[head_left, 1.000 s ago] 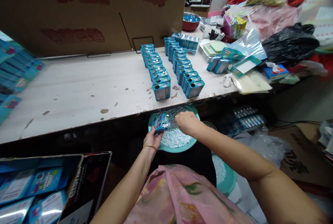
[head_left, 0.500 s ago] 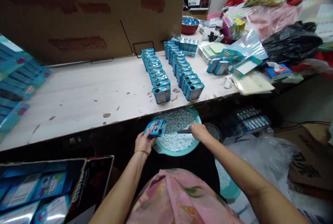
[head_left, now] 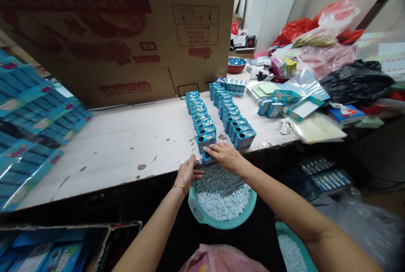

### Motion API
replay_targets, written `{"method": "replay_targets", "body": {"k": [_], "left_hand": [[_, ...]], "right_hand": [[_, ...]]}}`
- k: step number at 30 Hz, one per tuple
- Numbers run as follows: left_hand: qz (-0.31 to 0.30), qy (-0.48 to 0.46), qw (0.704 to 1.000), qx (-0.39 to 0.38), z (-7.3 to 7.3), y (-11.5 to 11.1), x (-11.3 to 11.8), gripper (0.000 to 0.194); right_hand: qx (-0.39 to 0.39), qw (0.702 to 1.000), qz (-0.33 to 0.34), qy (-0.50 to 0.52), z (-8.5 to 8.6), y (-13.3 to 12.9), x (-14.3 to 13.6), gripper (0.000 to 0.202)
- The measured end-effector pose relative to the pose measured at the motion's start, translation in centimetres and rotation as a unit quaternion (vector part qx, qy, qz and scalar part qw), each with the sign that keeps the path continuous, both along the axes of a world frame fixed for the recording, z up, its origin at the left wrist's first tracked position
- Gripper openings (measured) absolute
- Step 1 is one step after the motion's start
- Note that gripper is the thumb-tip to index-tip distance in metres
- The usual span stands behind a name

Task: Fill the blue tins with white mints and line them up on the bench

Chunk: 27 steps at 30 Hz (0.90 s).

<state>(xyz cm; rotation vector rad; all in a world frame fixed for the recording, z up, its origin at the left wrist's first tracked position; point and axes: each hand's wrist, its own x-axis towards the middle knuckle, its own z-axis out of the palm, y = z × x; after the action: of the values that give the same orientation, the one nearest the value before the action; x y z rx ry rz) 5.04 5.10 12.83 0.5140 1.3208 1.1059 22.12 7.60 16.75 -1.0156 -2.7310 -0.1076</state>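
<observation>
Box [head_left: 207, 157] moved to table edge | scoop [head_left: 233, 188] in candy-filled basin [head_left: 222, 223]

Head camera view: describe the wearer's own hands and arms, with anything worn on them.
Both the left hand and the right hand are ungloved. A thin, gold-coloured bracelet circles the left wrist; none shows on the right. No sleeve covers either arm where it shows. At the bottom edge, a pink garment covers the body.
</observation>
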Motion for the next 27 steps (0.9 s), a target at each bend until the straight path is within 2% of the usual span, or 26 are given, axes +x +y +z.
{"method": "replay_targets", "body": {"k": [2,4,5,7,10,13,15,16,18,21,25,27], "left_hand": [[0.011,0.094,0.991,0.089,-0.6,1.0,-1.3,0.068],[-0.023,0.129,0.974,0.186,-1.4,2.1,-2.2,0.092],[-0.051,0.132,0.964,0.225,-1.8,2.6,-2.4,0.097],[-0.094,0.120,0.949,0.275,-2.4,3.8,-2.0,0.099],[-0.099,0.089,0.950,0.282,-2.8,5.5,-0.9,0.093],[-0.125,0.070,0.954,0.263,-2.2,7.1,-1.0,0.094],[-0.162,0.045,0.955,0.244,-1.4,8.4,-2.3,0.090],[-0.162,0.026,0.960,0.229,-1.0,9.4,-3.1,0.082],[-0.114,-0.010,0.974,0.197,-0.1,11.9,-4.8,0.060],[-0.002,-0.021,0.984,0.178,0.8,17.8,-6.2,0.036],[0.086,-0.008,0.981,0.174,1.1,27.2,-5.2,0.034],[0.090,-0.054,0.980,0.168,0.9,30.9,-4.1,0.040]], "right_hand": [[0.009,1.000,-0.005,-0.009,0.1,1.3,-0.1,0.048],[0.015,1.000,0.001,-0.015,0.2,2.1,-0.2,0.059],[0.013,1.000,0.002,-0.022,0.3,2.4,-0.3,0.067],[-0.004,0.999,0.000,-0.043,0.5,3.1,-0.6,0.081],[-0.038,0.997,-0.027,-0.064,0.4,4.3,-1.1,0.082],[-0.057,0.995,-0.060,-0.056,0.0,5.1,-1.6,0.077],[-0.063,0.994,-0.073,-0.048,-0.2,5.2,-1.7,0.078],[-0.063,0.994,-0.075,-0.046,-0.3,5.2,-1.7,0.079],[-0.064,0.994,-0.074,-0.040,-0.2,5.1,-1.8,0.080],[-0.072,0.995,-0.066,-0.025,0.0,5.2,-1.9,0.080],[-0.083,0.996,-0.037,0.001,-0.3,5.9,-2.0,0.073],[-0.071,0.997,-0.030,0.017,-1.0,6.3,-2.1,0.066]]}}
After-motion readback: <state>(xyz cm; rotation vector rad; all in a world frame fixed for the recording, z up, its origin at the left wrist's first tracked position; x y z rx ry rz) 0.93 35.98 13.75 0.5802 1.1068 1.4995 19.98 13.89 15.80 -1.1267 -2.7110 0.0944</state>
